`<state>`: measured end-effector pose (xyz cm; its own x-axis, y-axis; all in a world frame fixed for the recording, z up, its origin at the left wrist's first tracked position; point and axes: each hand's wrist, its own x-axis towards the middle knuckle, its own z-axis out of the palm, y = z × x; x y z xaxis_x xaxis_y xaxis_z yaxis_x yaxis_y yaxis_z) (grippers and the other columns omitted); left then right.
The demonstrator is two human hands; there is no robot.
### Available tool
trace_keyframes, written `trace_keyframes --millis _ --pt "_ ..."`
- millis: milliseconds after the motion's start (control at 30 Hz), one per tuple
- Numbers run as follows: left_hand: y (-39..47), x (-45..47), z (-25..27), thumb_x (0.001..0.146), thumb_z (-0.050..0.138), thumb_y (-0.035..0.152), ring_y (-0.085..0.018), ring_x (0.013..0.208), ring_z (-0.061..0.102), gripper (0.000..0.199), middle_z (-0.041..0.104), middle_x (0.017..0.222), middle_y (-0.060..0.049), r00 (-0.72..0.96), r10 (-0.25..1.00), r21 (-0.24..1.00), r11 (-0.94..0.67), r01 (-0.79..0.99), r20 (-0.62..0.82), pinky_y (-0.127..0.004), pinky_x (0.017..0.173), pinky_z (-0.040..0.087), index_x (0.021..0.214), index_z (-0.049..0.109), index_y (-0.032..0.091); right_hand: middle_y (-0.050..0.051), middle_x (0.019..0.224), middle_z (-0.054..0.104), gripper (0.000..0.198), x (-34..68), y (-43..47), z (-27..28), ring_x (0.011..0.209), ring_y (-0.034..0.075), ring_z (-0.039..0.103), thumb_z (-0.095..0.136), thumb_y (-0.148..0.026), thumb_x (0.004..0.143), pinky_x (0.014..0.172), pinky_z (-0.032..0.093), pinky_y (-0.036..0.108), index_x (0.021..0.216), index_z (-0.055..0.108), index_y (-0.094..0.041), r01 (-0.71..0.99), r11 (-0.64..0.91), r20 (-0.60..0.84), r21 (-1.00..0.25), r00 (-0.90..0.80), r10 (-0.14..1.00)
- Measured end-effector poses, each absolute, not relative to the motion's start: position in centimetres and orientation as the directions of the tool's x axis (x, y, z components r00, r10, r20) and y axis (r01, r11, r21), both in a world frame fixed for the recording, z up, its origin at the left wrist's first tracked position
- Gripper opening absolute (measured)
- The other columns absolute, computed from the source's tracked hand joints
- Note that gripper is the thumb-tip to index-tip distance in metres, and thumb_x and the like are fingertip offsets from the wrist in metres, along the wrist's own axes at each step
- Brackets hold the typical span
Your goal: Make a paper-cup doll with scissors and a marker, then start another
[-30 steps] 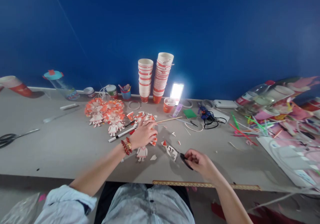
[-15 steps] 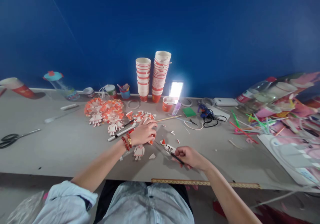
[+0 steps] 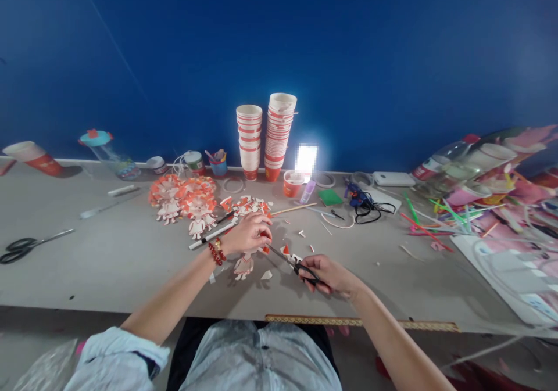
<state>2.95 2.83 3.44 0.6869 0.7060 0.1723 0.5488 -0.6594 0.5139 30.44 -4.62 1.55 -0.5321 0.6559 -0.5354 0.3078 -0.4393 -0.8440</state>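
My right hand (image 3: 325, 273) has its fingers in the handles of black-handled scissors (image 3: 307, 272), whose blades point left toward my left hand. My left hand (image 3: 250, 232), with red bead bracelets at the wrist, is closed in a pinch by the blade tips. What it holds is mostly hidden by the fingers; a bit of orange and white shows under them. Just below lies a paper cut-out figure in a white dress (image 3: 243, 268). Paper scraps (image 3: 267, 275) lie around both hands.
Finished-looking dolls with orange ruffles (image 3: 198, 190) lie at the left, beside a white marker (image 3: 200, 243). Two tall paper cup stacks (image 3: 250, 147) stand at the back. Other scissors (image 3: 21, 250) rest far left. A glue gun (image 3: 360, 196) and a colourful craft heap (image 3: 497, 205) are right.
The scissors have turned in my right hand, so their handle loops now show and the blades reach my left fingertips. My left hand has shifted slightly toward me.
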Motion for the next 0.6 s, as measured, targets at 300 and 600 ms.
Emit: trace_keyframes --millis 300,600 --pt "2.43 2.94 4.16 0.087 0.062 0.034 -0.021 0.121 0.052 0.014 0.067 0.117 -0.003 0.686 0.706 0.568 -0.641 0.516 0.174 -0.038 0.108 0.037 0.087 0.073 0.025 -0.004 0.053 0.062 0.042 30.3 -4.68 1.9 0.029 0.0 0.03 0.066 -0.055 0.079 0.031 0.013 0.016 0.078 0.062 -0.013 0.253 -0.466 -0.522 -0.848 -0.554 0.649" --pt "2.3 2.81 4.11 0.088 0.062 0.034 -0.021 0.124 0.05 0.014 0.067 0.119 -0.003 0.71 0.683 0.551 -0.663 0.507 0.17 -0.039 0.11 0.034 0.088 0.072 0.025 -0.005 0.053 0.062 0.039 30.16 -4.69 1.59 0.029 0.0 0.03 0.066 -0.053 0.079 0.031 0.013 0.016 0.077 0.06 -0.014 0.27 -0.452 -0.522 -0.85 -0.545 0.656"
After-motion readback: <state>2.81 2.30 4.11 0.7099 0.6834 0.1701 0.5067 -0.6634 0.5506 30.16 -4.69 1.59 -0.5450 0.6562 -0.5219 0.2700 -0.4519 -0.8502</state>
